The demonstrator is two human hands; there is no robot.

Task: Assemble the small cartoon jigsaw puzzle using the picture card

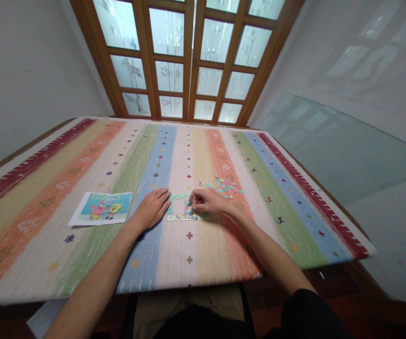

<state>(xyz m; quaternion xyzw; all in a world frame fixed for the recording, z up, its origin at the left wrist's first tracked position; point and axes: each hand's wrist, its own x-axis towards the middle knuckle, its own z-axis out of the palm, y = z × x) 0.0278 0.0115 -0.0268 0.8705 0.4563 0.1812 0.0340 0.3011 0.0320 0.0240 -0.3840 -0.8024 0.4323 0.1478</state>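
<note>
A partly filled jigsaw puzzle lies flat on the table, its border joined around a bare patch on the left of its middle. My left hand rests beside the puzzle's left edge with its fingers stretched out flat, holding nothing. Over the right half of the puzzle, my right hand is closed in a pinch on a small puzzle piece, mostly hidden by the fingertips. Loose puzzle pieces, mostly teal with some pink and yellow, are scattered just beyond the right hand.
To the left lies a printed reference picture of cartoon characters on white paper. A striped cloth covers the table. Beyond the far edge stand wood-framed glass doors. A glass panel leans against the right wall.
</note>
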